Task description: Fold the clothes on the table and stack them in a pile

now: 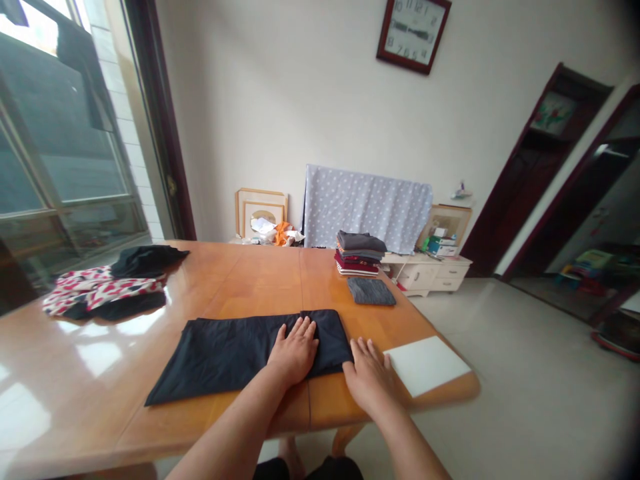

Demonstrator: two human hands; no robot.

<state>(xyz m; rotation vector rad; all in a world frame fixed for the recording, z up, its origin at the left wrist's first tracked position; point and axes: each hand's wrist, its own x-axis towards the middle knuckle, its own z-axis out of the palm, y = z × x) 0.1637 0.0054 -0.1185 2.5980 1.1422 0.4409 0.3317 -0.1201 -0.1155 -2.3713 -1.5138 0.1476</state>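
A dark navy garment [225, 353], perhaps trousers, lies flat on the wooden table [260, 280], its right end folded over on itself. My left hand [295, 347] rests palm down on the cloth near that fold, fingers stretched out. At the right edge of the garment is my right hand [367, 373], flat with fingers extended, its fingertips by the cloth's edge and partly on the table. Neither hand grips anything. Just right of it lies a white sheet or board [427, 365].
Beyond the garment stands a stack of folded clothes [360, 253], with a folded grey cloth [371, 292] in front. A patterned garment [107, 288] and a black cloth [147, 261] lie crumpled at left. A white cabinet [435, 275] stands past the table's far right.
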